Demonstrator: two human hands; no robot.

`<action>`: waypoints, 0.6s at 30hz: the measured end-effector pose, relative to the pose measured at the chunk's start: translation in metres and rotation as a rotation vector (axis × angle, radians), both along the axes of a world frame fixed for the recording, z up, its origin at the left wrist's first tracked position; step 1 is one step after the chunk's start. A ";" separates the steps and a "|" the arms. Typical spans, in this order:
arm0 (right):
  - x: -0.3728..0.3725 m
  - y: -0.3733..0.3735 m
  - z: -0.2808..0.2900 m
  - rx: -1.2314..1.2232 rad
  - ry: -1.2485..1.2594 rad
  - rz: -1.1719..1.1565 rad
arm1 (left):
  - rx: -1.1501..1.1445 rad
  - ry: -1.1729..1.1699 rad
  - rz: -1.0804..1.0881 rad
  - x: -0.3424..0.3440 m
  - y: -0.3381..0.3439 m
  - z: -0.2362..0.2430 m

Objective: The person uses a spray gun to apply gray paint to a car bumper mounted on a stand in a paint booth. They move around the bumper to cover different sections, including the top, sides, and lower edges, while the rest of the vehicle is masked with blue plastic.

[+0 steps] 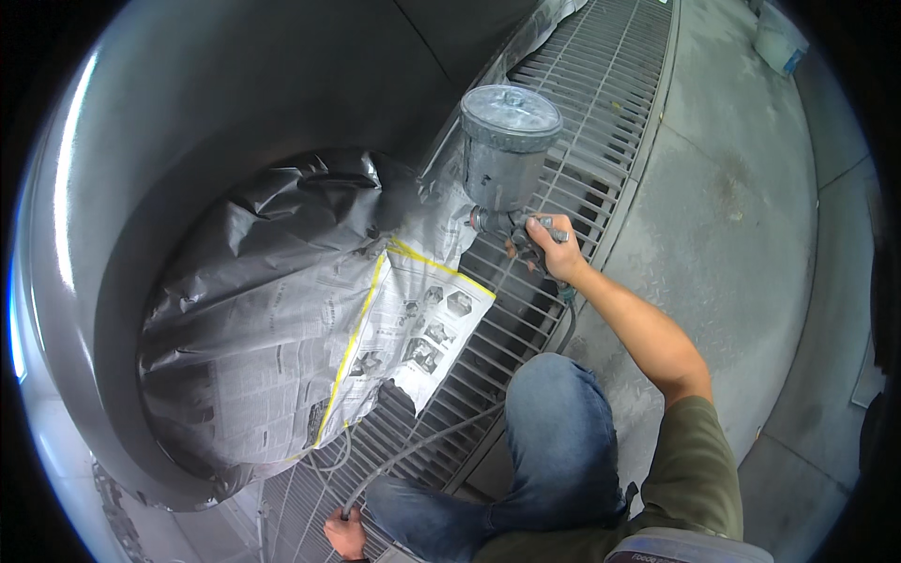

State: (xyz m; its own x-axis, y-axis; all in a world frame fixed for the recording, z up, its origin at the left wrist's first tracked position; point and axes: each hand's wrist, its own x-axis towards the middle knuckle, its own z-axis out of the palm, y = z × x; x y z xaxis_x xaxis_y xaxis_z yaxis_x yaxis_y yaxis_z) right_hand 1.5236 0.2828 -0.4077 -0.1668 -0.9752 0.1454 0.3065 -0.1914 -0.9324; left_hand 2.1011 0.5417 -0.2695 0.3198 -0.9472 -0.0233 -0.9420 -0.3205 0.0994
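Head view:

- The right hand (556, 246) was clenched around the grip of a spray gun (507, 164) just above the middle of the frame, the forearm reaching up from the lower right.
- The spray gun carried a grey, paint-dusted cup with a lid on top; with the cup sitting above the handle it would likely feel top-heavy, and the hard body would be stiff. The handle below the cup looked like the sound place to take hold; the cup's filmed sides could be slippery.
- The left hand (345, 535) sat at the bottom edge, left of centre, closed on a grey hose (427, 441) that curved up toward the gun. The hose looked soft and bendable, and might drag or snag on the grating.
- A wheel masked with newspaper (310, 347) and yellow tape filled the centre-left, tucked under the grey car body panel (188, 113) and its curved arch. The paper would be light, flimsy and easy to tear.
- The person's knee in blue jeans (554, 422) pressed near the masked wheel, leaving tight room at lower centre.
- A metal floor grating (601, 103) ran to the upper right, with bare concrete floor (741, 206) beyond offering the open room; a pale bucket (777, 39) stood at the top right corner.
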 end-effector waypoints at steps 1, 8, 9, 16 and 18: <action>-0.002 -0.004 -0.005 0.021 0.007 -0.019 | 0.007 -0.038 -0.026 0.005 0.000 0.002; -0.061 -0.097 -0.018 0.173 -0.096 -0.417 | -0.016 0.114 0.125 0.004 0.017 -0.021; -0.066 -0.108 -0.017 0.258 -0.094 -0.489 | -0.029 0.122 0.124 0.003 0.019 -0.022; -0.010 -0.097 -0.020 0.243 -0.234 -0.502 | -0.101 0.126 0.172 0.024 0.028 -0.008; 0.019 -0.052 -0.019 0.218 -0.160 -0.306 | -0.132 0.127 0.197 0.031 0.030 -0.005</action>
